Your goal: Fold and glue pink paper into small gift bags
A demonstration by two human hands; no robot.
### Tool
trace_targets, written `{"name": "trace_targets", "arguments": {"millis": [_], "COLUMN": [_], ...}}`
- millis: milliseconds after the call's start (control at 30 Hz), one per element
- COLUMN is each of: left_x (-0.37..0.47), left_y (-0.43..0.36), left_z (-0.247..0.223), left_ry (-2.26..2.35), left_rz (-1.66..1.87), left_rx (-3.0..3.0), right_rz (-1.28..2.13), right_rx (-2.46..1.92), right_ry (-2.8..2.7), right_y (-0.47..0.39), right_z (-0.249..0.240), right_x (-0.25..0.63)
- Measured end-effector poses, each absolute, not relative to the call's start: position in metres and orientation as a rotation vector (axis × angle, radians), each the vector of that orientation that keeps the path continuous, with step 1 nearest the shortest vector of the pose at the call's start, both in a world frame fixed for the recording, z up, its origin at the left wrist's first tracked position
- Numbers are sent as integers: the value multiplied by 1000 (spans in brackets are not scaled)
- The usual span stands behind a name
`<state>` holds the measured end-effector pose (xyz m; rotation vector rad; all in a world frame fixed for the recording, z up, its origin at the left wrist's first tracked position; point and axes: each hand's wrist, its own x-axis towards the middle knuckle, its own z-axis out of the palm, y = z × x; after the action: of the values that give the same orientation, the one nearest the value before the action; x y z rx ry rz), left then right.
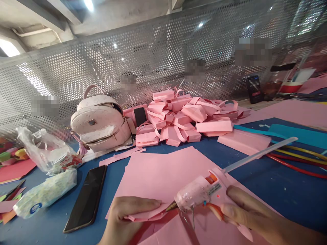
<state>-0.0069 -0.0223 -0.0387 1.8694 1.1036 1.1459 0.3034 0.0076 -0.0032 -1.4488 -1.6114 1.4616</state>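
Note:
My right hand (245, 207) is wrapped around the handle of a pink hot glue gun (196, 192), with a long clear glue stick (260, 154) sticking out of its back. The gun's metal nozzle points left and meets the edge of a folded pink paper piece (149, 215). My left hand (127, 214) pinches that piece, fingers on top, the thumb hidden beneath it. Flat pink paper sheets (153, 170) lie under both hands. Whether glue is coming out of the nozzle, I cannot tell.
Behind the sheets is a heap of folded pink paper bags (184, 115) beside a pale backpack (102, 122). On the left lie a black phone (87, 197), a tissue pack (48, 192) and a clear plastic bag (48, 149). Coloured strips (298, 165) are at right; a perforated metal screen (158, 54) stands behind.

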Motion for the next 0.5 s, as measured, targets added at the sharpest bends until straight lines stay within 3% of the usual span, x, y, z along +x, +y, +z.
{"name": "trace_targets", "arguments": {"millis": [500], "left_x": [-6], "left_y": [-22], "left_z": [-42], "left_ry": [1194], "left_rz": [1182], "left_rx": [1787], "right_rz": [1367], "right_rx": [-1508], "right_ry": [-1667], "right_y": [13], "right_z": [-10], "right_x": [309]}}
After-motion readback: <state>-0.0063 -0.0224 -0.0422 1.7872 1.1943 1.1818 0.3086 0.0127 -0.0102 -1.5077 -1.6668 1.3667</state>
